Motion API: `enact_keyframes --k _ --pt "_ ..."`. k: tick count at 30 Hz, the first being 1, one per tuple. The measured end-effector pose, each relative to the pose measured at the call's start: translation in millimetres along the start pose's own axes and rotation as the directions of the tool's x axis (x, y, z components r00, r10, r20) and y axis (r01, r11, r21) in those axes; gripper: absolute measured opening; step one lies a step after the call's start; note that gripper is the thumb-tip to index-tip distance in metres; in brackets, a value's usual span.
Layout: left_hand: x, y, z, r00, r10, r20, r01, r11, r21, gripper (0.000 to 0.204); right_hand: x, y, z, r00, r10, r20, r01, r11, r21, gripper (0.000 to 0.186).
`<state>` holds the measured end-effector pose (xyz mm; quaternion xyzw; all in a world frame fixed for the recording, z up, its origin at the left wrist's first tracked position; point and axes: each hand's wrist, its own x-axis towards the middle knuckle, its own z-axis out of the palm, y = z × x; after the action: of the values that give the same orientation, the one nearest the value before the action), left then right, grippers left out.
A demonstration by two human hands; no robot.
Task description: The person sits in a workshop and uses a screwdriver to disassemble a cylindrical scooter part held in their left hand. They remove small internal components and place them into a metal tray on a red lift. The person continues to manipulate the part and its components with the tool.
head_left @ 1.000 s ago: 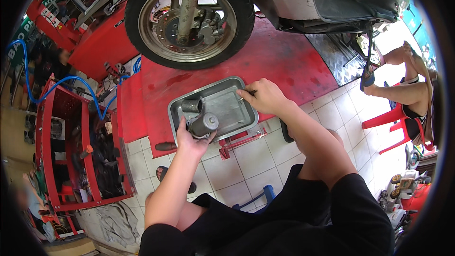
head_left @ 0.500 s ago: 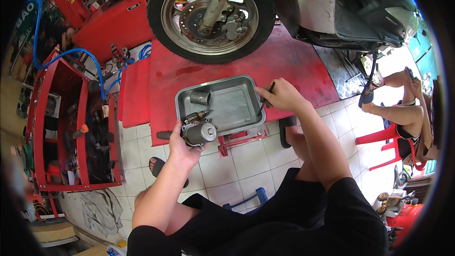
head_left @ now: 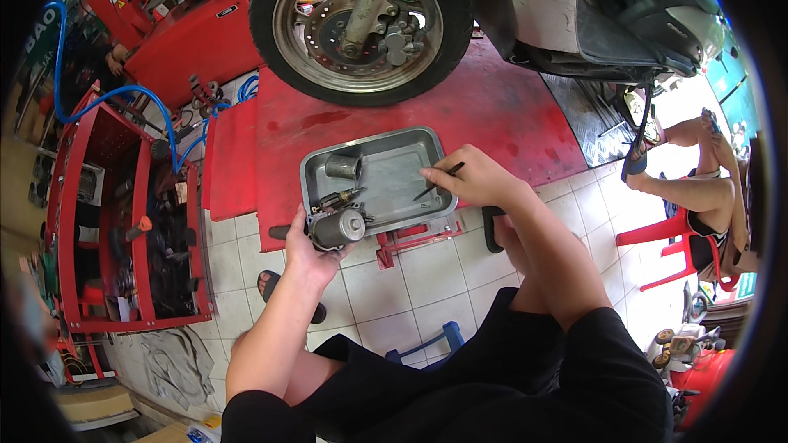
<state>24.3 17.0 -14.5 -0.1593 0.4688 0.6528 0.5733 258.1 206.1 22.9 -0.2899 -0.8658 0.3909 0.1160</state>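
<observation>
My left hand (head_left: pixel 308 256) is wrapped round a grey cylindrical electric motor (head_left: pixel 341 230), held over the near left corner of a metal tray (head_left: pixel 398 176). My right hand (head_left: pixel 476 180) pinches a thin dark stick-like tool (head_left: pixel 424 192) above the tray's right side, its tip pointing down and left. What kind of tool it is does not show clearly. Inside the tray, at its left, lie a hollow metal cylinder (head_left: pixel 343 166) and a motor armature (head_left: pixel 338 199). Beside my left hand a dark handle (head_left: pixel 279 232) sticks out; what it belongs to is hidden.
The tray rests on a red lift platform (head_left: pixel 501 123). A motorbike's front wheel (head_left: pixel 361 33) stands just beyond it. At left is a red tool cart (head_left: pixel 148 238) with a blue hose (head_left: pixel 160 107) above. A person (head_left: pixel 698 172) sits at right on a red stool (head_left: pixel 665 246).
My right hand has moved a little left and inward over the tray, and the dark tool has tilted from near upright to a slant. My left hand keeps the motor in nearly the same place.
</observation>
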Motion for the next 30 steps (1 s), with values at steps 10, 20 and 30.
enact_keyframes --k 10,20,30 --pt "1.1 -0.8 3.4 1.0 -0.014 -0.018 0.014 1.0 0.024 0.051 -1.8 9.2 -0.9 0.996 -0.094 -0.005 0.09 0.966 -0.244 0.042" --pt "0.2 -0.9 2.8 1.0 -0.014 -0.026 0.014 1.0 0.023 0.05 -5.0 4.0 -12.6 0.999 -0.027 0.02 0.032 0.958 -0.287 0.042" --pt "-0.7 -2.6 5.8 0.999 -0.032 -0.017 0.032 0.999 0.031 0.047 -6.4 9.9 -16.4 0.999 -0.047 -0.013 0.042 0.956 -0.289 0.041"
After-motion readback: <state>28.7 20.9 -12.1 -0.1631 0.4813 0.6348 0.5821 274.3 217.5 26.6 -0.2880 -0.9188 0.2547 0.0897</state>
